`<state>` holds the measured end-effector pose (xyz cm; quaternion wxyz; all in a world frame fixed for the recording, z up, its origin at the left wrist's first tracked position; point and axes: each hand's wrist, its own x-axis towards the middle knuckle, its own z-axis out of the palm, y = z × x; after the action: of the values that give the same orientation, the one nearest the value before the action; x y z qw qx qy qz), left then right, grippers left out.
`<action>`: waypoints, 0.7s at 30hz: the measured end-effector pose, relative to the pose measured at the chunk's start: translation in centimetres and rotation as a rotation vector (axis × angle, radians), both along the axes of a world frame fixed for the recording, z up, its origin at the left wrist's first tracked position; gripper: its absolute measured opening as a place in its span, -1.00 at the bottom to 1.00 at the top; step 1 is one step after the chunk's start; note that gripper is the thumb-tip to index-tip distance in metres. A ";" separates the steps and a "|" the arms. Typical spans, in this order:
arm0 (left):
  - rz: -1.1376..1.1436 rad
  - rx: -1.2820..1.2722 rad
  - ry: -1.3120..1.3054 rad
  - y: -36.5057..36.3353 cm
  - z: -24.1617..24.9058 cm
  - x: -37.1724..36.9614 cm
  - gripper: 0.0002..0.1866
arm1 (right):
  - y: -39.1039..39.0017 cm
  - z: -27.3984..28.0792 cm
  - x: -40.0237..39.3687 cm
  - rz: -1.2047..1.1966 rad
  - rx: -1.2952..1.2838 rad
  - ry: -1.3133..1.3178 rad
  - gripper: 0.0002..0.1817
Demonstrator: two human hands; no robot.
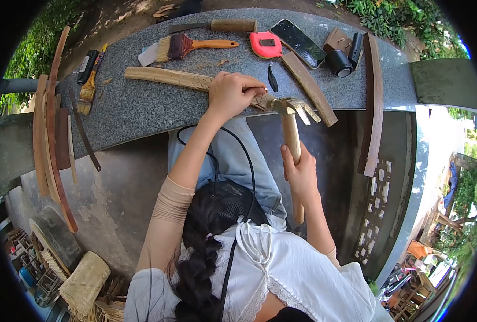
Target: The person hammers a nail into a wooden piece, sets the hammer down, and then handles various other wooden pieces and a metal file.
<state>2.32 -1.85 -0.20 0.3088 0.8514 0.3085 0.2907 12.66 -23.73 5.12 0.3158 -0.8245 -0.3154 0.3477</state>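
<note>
My left hand (232, 95) rests over a curved wooden strip (168, 77) on the stone table, with thumb and fingers pinched on something too small to make out. The strip's right end lies under the fingers. My right hand (302, 173) is closed round the wooden handle of a claw hammer (291, 129). The hammer head is just right of my left fingertips, at the strip's end, its claw pointing right. Right of the hammer lies another wooden piece (309, 88), and a small black item (272, 78) is behind the fingers.
On the stone table (142, 115) are a wide brush (179, 47), a narrow brush (88, 88), a handled blade (233, 25), a red tape measure (265, 45), a phone (298, 43) and a black device (339, 63). Wooden strips (50, 134) overhang the left edge, another (374, 102) the right.
</note>
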 end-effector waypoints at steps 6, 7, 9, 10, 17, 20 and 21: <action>-0.010 0.013 -0.021 0.0 -0.1 0.0 -0.91 | 0.0 0.1 -0.1 -0.014 -0.015 0.015 -0.67; -0.009 0.013 -0.022 0.0 -0.2 0.0 -0.91 | 0.0 0.1 -0.1 -0.011 -0.004 0.007 -0.67; -0.005 0.029 -0.022 0.0 -0.3 0.0 -0.91 | 0.2 0.5 -0.2 -0.013 -0.016 0.009 -0.67; -0.004 0.030 -0.024 0.0 -0.4 0.0 -0.91 | 0.2 0.8 -0.2 -0.015 -0.028 0.013 -0.67; 0.000 0.055 -0.028 -0.1 -0.6 -0.1 -0.92 | 1.4 4.7 1.2 -0.007 0.151 -0.090 -0.70; -0.008 0.045 -0.037 -0.1 -0.4 0.0 -0.92 | 2.4 5.2 1.1 -0.020 0.227 -0.116 -0.68; -0.008 0.039 -0.031 -0.1 -0.3 -0.1 -0.92 | 2.5 4.7 0.9 -0.004 0.201 -0.104 -0.68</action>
<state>2.21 -1.91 -0.52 0.2982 0.8538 0.2946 0.3087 13.56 -21.21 9.84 0.3810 -0.8061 -0.3631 0.2705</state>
